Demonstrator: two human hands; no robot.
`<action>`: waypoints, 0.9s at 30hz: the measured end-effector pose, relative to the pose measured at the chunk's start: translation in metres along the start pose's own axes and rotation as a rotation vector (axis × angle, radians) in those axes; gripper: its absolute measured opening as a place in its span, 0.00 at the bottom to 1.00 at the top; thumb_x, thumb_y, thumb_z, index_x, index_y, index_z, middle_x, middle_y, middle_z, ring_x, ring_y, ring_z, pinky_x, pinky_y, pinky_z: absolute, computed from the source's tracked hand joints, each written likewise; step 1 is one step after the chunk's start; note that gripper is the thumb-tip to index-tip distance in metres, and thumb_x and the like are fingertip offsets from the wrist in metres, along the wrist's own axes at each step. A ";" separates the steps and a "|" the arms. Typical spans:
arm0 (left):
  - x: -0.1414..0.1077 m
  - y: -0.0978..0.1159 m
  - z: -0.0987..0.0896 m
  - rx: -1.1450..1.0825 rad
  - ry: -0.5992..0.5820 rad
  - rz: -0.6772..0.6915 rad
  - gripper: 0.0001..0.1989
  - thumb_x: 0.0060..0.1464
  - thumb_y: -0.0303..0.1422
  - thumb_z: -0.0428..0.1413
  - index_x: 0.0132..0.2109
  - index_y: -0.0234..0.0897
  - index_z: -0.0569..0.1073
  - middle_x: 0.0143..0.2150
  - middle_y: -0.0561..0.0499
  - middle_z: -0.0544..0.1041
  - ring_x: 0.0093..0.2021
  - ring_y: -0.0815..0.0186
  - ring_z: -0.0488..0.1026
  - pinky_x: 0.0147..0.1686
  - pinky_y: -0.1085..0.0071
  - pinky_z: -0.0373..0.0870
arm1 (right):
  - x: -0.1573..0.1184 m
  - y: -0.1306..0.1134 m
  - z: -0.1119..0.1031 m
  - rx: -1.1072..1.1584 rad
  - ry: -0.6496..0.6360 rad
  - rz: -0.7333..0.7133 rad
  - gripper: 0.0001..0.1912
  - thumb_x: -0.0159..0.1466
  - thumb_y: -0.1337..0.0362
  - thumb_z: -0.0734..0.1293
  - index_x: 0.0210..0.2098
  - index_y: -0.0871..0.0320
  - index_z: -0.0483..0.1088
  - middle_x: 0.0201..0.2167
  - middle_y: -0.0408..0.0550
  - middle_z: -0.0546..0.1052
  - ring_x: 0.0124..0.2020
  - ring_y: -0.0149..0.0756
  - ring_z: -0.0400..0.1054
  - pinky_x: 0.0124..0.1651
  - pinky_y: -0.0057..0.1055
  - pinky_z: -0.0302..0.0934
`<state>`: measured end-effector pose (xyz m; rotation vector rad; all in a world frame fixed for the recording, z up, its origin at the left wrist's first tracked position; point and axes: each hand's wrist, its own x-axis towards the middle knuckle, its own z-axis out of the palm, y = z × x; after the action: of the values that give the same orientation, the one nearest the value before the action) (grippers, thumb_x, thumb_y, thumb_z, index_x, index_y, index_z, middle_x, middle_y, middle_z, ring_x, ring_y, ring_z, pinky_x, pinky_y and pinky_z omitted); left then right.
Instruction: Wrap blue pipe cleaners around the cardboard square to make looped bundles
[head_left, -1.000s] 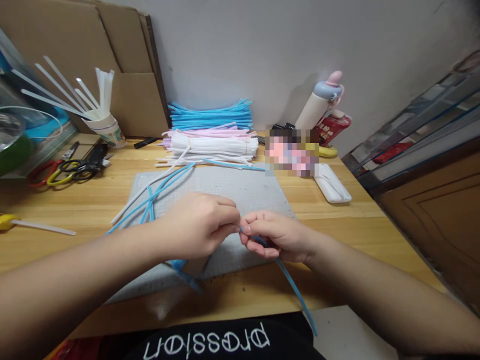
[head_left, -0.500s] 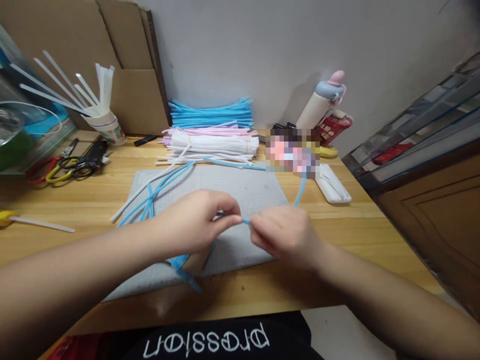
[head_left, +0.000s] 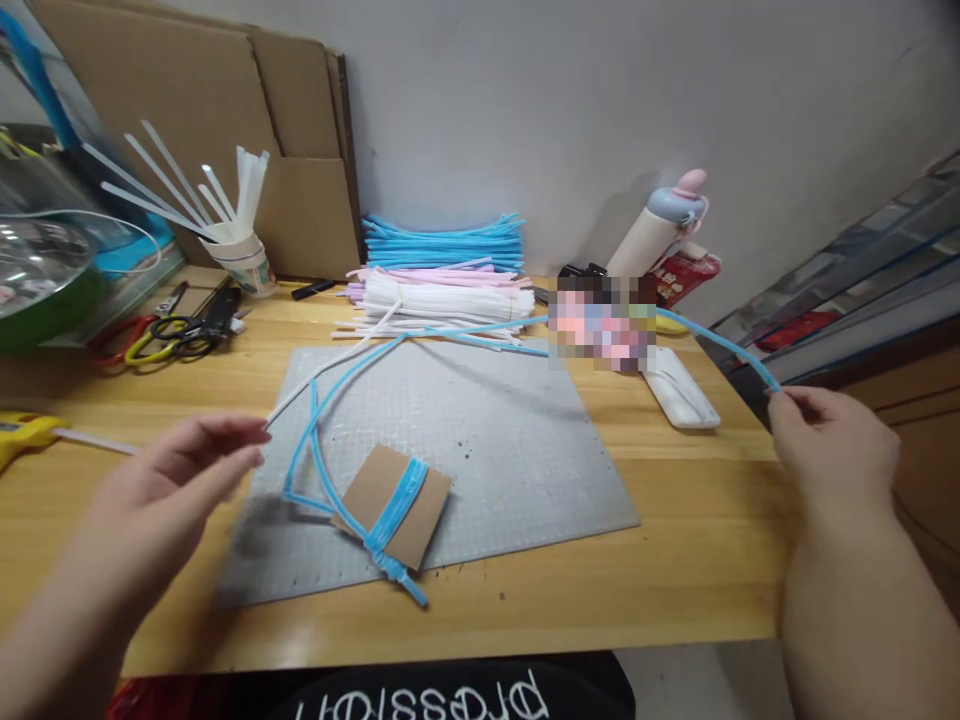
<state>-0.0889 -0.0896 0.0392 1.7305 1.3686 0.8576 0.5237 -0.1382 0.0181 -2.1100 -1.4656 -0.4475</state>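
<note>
My right hand (head_left: 832, 440) pinches the end of a long blue pipe cleaner (head_left: 720, 343) at the right, beyond the mat. The strand runs left behind a pixelated patch. At the left, my left hand (head_left: 202, 480) has its fingers apart beside the lower end of a white pipe cleaner (head_left: 319, 370); whether they touch is unclear. Between the hands, a cardboard square (head_left: 367, 480) lies tilted on the grey mat (head_left: 525, 450). Blue pipe cleaner (head_left: 401, 505) is wrapped around it, with a twisted tail and loose loops to its left.
Bundles of blue (head_left: 442, 243) and white pipe cleaners (head_left: 450, 298) lie at the back. Scissors (head_left: 150, 343), a cup of white sticks (head_left: 244, 262) and a yellow tool (head_left: 26, 432) are left. A bottle (head_left: 641, 240) and a white device (head_left: 681, 390) are right.
My hands have moved far apart from the middle, the left one leftward and the right one rightward with the blue strand. The wrapped cardboard is now uncovered.
</note>
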 end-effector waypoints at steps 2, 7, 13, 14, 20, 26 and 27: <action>-0.016 -0.002 0.014 -0.065 0.101 -0.244 0.09 0.57 0.38 0.52 0.45 0.46 0.69 0.38 0.53 0.77 0.35 0.60 0.73 0.26 0.67 0.71 | 0.000 -0.009 0.001 -0.086 0.175 -0.080 0.12 0.55 0.62 0.67 0.40 0.51 0.74 0.28 0.54 0.72 0.33 0.55 0.68 0.28 0.42 0.54; -0.056 -0.007 0.043 -0.511 0.107 -0.674 0.21 0.47 0.37 0.62 0.47 0.41 0.67 0.43 0.45 0.77 0.33 0.63 0.73 0.21 0.74 0.67 | -0.033 -0.143 -0.010 0.357 0.223 -0.271 0.12 0.59 0.68 0.64 0.42 0.51 0.72 0.39 0.52 0.74 0.43 0.48 0.68 0.45 0.44 0.61; -0.066 0.016 0.065 -0.692 -0.008 -0.792 0.27 0.41 0.41 0.66 0.48 0.38 0.68 0.42 0.42 0.78 0.30 0.64 0.73 0.19 0.76 0.64 | -0.077 -0.288 0.014 0.792 -0.990 -0.281 0.14 0.63 0.62 0.63 0.48 0.56 0.69 0.41 0.49 0.75 0.30 0.31 0.66 0.33 0.30 0.62; -0.065 0.020 0.069 -0.690 -0.023 -0.793 0.26 0.41 0.40 0.66 0.47 0.38 0.69 0.41 0.43 0.78 0.29 0.64 0.73 0.19 0.76 0.65 | -0.081 -0.297 0.022 0.806 -1.052 -0.254 0.14 0.63 0.62 0.63 0.48 0.56 0.70 0.40 0.48 0.75 0.29 0.30 0.65 0.34 0.30 0.61; -0.057 0.019 0.090 -0.645 -0.012 -0.557 0.25 0.46 0.40 0.63 0.49 0.38 0.66 0.29 0.50 0.74 0.31 0.62 0.72 0.21 0.74 0.65 | -0.093 -0.309 0.045 1.031 -1.478 0.101 0.03 0.62 0.67 0.62 0.32 0.59 0.67 0.20 0.37 0.65 0.18 0.23 0.58 0.21 0.23 0.53; -0.021 0.028 0.078 -0.501 0.170 -0.299 0.28 0.43 0.37 0.64 0.51 0.38 0.66 0.29 0.55 0.69 0.31 0.67 0.68 0.31 0.71 0.68 | -0.100 -0.311 0.034 1.362 -1.575 0.331 0.10 0.60 0.65 0.65 0.40 0.55 0.60 0.29 0.39 0.70 0.23 0.28 0.72 0.21 0.22 0.61; -0.014 0.032 0.075 -0.502 0.175 -0.263 0.28 0.43 0.37 0.64 0.51 0.38 0.66 0.30 0.55 0.69 0.31 0.67 0.68 0.32 0.71 0.68 | -0.101 -0.312 0.034 1.427 -1.556 0.355 0.12 0.59 0.65 0.65 0.41 0.55 0.60 0.31 0.40 0.71 0.25 0.28 0.73 0.24 0.22 0.63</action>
<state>-0.0117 -0.1197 0.0298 1.0899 1.3141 1.1064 0.1954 -0.1097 0.0078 -1.0946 -1.1140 2.0943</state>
